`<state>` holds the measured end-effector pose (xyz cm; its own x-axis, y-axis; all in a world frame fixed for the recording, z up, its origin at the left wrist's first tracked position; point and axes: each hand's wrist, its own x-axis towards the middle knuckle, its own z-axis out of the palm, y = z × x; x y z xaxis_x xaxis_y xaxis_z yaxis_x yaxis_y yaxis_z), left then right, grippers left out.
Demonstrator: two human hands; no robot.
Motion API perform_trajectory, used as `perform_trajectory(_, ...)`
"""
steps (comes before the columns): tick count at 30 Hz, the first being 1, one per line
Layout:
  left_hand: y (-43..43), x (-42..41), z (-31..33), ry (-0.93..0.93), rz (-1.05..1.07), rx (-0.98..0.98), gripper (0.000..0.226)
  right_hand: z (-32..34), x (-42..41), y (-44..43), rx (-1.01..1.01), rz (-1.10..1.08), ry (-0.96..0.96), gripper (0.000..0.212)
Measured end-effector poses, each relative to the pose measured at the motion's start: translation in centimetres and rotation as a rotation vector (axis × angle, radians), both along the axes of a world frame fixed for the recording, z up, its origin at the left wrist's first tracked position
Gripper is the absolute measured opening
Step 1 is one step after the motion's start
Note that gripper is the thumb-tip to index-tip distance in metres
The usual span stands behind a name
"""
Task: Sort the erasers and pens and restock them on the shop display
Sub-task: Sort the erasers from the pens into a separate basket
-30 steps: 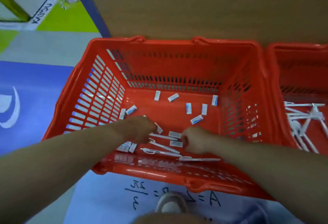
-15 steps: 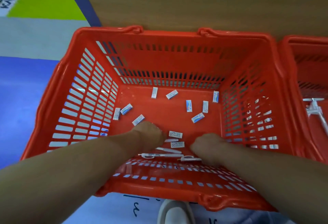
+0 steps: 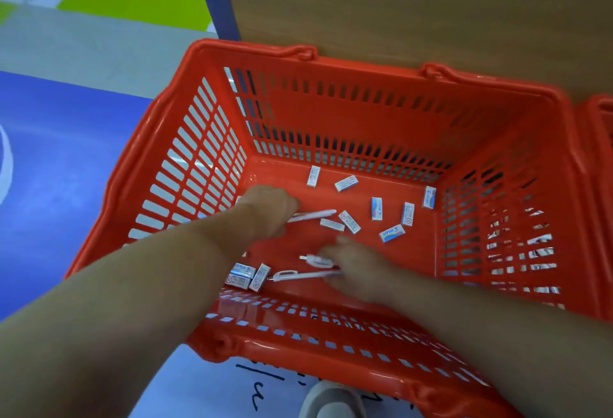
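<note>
Down in the orange basket, the left hand is curled shut around the near end of a white pen, whose far end points toward the loose erasers strewn across the floor of the basket. The right hand lies flat with its fingers loosely spread over two more white pens; whether it actually has a hold on either cannot be told. A small cluster of erasers sits by the near wall, under the left forearm. A second orange basket stands just beside the first, at the right edge.
</note>
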<state>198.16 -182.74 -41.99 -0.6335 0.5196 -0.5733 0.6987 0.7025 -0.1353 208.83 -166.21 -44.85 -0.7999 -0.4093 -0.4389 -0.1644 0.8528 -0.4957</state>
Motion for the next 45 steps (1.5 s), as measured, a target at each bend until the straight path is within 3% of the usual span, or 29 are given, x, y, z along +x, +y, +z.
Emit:
perform_trajectory(3, -0.8, -0.4, 0.2, -0.005, 0.001, -0.028, 0.037, -0.6, 0.2, -0.3, 0.118, 0.098, -0.023, 0.02)
perform_trajectory(7, -2.2, -1.2, 0.1, -0.167, -0.018, -0.017, 0.032, -0.2, -0.5, 0.7, 0.222, 0.092, -0.054, 0.019)
perform_trajectory(10, -2.4, -2.2, 1.4, -0.297, 0.161, 0.073, 0.022, 2.6, -2.0, 1.5, 0.283, 0.063, -0.149, 0.027)
perform_trajectory(12, -2.3, -2.4, 3.2, -0.375, 0.345, 0.254, 0.02, 5.9, -3.2, 2.7, 0.245, 0.058, -0.2, 0.02)
perform_trajectory(14, -1.8, -1.7, 5.4, -0.523, 0.625, 0.539, 0.022, 9.9, -4.1, 4.7, 0.115, -0.002, -0.255, 0.005)
perform_trajectory(17, 0.1, 0.6, 9.3, -0.718, 0.919, 0.856, 0.019, 15.8, -3.9, 8.8, -0.181, -0.259, -0.377, 0.01)
perform_trajectory(23, 9.3, 4.8, 15.5, -0.819, 0.814, 1.118, 0.015, 22.7, 0.7, 19.6, -0.656, -0.758, -0.45, 0.013)
perform_trajectory(26, 15.8, 6.7, 18.3, -0.849, 0.746, 1.178, 0.012, 24.6, 3.4, 24.4, -0.869, -0.876, -0.394, 0.034)
perform_trajectory(31, 25.9, 10.3, 20.5, -0.917, 0.654, 1.1, 0.009, 23.3, 8.6, 31.3, -0.848, -1.059, -0.247, 0.019)
perform_trajectory(37, 34.6, 15.3, 16.0, -0.892, 0.586, 0.85, 0.012, 16.1, 13.4, 37.8, -0.677, -1.253, -0.247, 0.029)
perform_trajectory(39, 36.8, 16.3, 14.5, -0.84, 0.492, 0.794, 0.012, 14.8, 14.0, 39.1, -0.724, -1.357, -0.192, 0.031)
perform_trajectory(42, 38.8, 16.4, 13.7, -0.725, 0.387, 0.687, 0.043, 14.1, 14.0, 40.6, -0.737, -1.442, -0.04, 0.032)
perform_trajectory(45, 39.2, 15.2, 13.7, -0.563, 0.316, 0.605, 0.042, 14.6, 13.9, 41.4, -0.761, -1.397, 0.008, 0.026)
